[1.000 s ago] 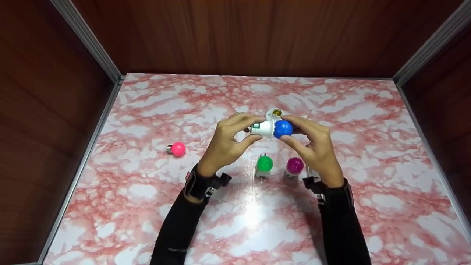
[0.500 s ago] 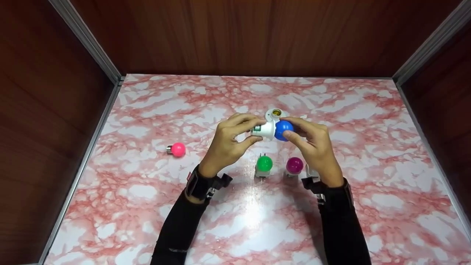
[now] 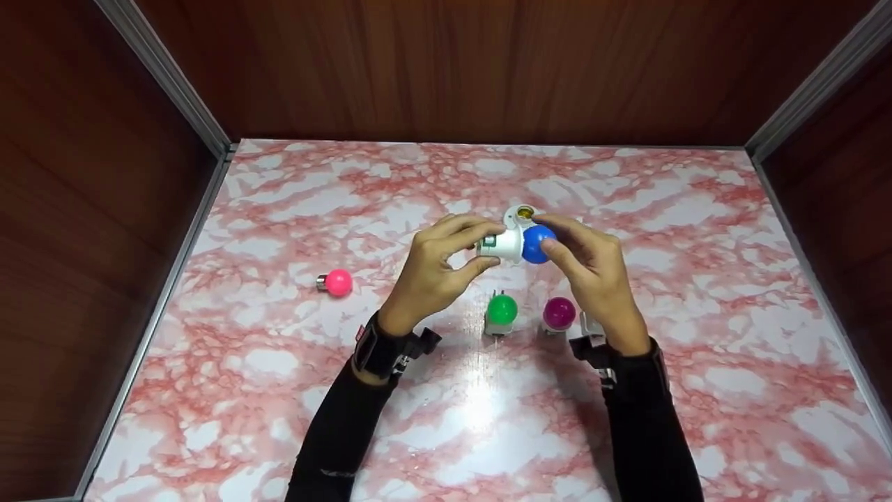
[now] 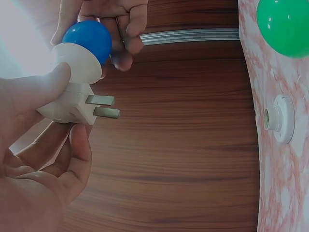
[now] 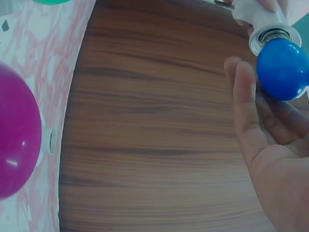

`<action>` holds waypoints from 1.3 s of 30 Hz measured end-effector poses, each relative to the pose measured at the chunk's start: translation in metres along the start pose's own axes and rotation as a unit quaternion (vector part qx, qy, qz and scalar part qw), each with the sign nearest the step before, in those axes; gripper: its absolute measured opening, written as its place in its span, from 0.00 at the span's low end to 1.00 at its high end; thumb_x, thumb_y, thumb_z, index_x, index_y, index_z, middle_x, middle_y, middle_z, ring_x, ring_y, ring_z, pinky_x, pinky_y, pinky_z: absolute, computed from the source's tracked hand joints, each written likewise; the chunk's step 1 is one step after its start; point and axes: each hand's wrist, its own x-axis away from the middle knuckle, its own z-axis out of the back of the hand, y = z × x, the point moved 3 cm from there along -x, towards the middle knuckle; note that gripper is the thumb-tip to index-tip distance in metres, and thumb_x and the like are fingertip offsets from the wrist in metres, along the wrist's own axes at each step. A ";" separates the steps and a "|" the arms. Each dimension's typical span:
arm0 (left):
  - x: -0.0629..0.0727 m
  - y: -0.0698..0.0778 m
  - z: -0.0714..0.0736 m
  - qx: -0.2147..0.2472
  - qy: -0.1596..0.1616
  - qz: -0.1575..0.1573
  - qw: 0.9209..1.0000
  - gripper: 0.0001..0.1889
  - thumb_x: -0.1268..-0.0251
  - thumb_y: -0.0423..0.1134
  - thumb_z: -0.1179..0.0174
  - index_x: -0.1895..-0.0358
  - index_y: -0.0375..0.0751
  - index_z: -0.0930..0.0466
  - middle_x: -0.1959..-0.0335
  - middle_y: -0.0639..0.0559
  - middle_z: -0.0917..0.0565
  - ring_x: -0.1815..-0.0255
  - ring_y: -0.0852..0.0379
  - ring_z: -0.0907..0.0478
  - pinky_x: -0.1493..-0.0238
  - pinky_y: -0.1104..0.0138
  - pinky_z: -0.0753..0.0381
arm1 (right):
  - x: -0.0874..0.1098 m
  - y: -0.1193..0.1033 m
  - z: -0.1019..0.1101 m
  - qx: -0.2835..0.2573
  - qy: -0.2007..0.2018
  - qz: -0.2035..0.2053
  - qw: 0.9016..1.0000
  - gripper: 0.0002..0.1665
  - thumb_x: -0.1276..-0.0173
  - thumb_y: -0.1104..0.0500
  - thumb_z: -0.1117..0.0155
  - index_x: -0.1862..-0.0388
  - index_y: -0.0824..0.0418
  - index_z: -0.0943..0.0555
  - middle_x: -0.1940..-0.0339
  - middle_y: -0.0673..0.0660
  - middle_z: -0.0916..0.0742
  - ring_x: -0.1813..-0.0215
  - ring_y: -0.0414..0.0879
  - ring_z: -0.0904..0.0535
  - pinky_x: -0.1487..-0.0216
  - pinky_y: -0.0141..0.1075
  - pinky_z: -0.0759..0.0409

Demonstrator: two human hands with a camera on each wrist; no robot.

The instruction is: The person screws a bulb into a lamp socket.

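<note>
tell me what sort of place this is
Probably a small walled workstation or booth: wood-grain panels with metal strips at the corners stand around a marble-patterned tabletop.

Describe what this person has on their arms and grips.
Black sleeves: the left sleeve with a thin pale mark, the right sleeve plain as far as it shows. Each wrist has a black band, left band and right band, with a small dark block and silvery fitting. The left band has a red tag. Left grip and right grip: no gloves.
</note>
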 end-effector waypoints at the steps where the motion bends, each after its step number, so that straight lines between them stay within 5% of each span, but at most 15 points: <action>1: 0.000 0.000 0.000 -0.001 0.000 -0.001 1.000 0.17 0.36 0.33 0.25 0.44 0.36 0.10 0.48 0.42 0.09 0.55 0.54 0.16 0.55 0.66 0.12 | 0.000 -0.001 0.000 -0.005 0.002 0.011 1.000 0.19 0.22 0.69 0.38 0.35 0.70 0.17 0.42 0.66 0.09 0.45 0.33 0.11 0.42 0.26 0.11; 6: -0.001 0.001 0.001 -0.001 -0.001 -0.002 1.000 0.18 0.35 0.35 0.25 0.43 0.36 0.11 0.47 0.43 0.09 0.58 0.56 0.16 0.57 0.68 0.14 | 0.000 -0.005 0.002 -0.036 0.014 0.083 0.996 0.26 0.32 0.74 0.29 0.35 0.72 0.19 0.40 0.60 0.11 0.43 0.42 0.11 0.38 0.32 0.11; 11: -0.001 -0.001 0.001 0.003 -0.001 0.006 1.000 0.18 0.33 0.36 0.26 0.42 0.36 0.12 0.47 0.43 0.09 0.58 0.57 0.16 0.57 0.63 0.12 | 0.000 -0.009 0.005 -0.048 0.008 0.147 0.988 0.32 0.48 0.82 0.22 0.42 0.76 0.18 0.38 0.68 0.16 0.36 0.49 0.14 0.33 0.35 0.12; 17: -0.001 -0.002 0.002 0.013 -0.002 0.015 1.000 0.19 0.30 0.40 0.28 0.41 0.36 0.13 0.47 0.43 0.08 0.58 0.56 0.15 0.56 0.63 0.11 | -0.001 -0.010 0.004 -0.024 0.003 0.192 0.981 0.27 0.52 0.84 0.22 0.51 0.76 0.17 0.42 0.77 0.18 0.34 0.50 0.16 0.31 0.36 0.13; 24: -0.001 -0.001 0.003 0.015 -0.009 0.012 1.000 0.19 0.30 0.40 0.28 0.40 0.36 0.13 0.46 0.43 0.09 0.59 0.57 0.16 0.55 0.71 0.14 | -0.001 -0.010 0.004 -0.021 0.005 0.189 0.982 0.25 0.51 0.85 0.23 0.52 0.75 0.16 0.44 0.73 0.15 0.37 0.49 0.15 0.34 0.34 0.12; 39: -0.001 -0.002 0.003 0.024 -0.011 0.006 1.000 0.18 0.33 0.35 0.26 0.42 0.36 0.11 0.46 0.43 0.09 0.58 0.57 0.16 0.57 0.64 0.12 | 0.001 -0.008 0.005 -0.004 -0.008 0.157 0.988 0.28 0.50 0.83 0.21 0.48 0.74 0.16 0.44 0.72 0.15 0.38 0.43 0.13 0.35 0.33 0.12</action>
